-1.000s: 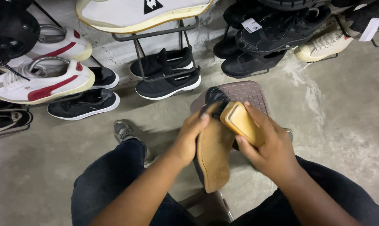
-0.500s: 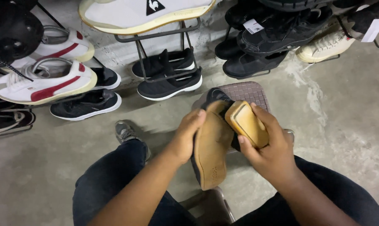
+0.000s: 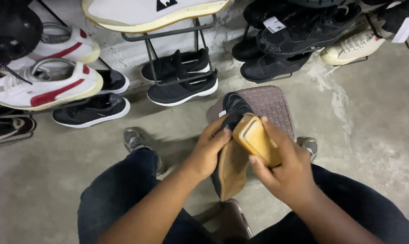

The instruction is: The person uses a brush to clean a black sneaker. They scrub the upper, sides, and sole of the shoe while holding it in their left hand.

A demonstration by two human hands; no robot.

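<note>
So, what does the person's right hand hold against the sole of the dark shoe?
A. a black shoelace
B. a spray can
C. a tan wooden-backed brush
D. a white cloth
C: the right hand grips a tan wooden-backed brush pressed to the tan sole of the dark shoe, which the left hand steadies above the woven stool.

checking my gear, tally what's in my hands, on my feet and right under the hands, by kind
black shoe with tan sole, in left hand: 1
tan block, in right hand: 1
brown woven stool: 1
grey shoes on the feet: 2
total: 5
</note>
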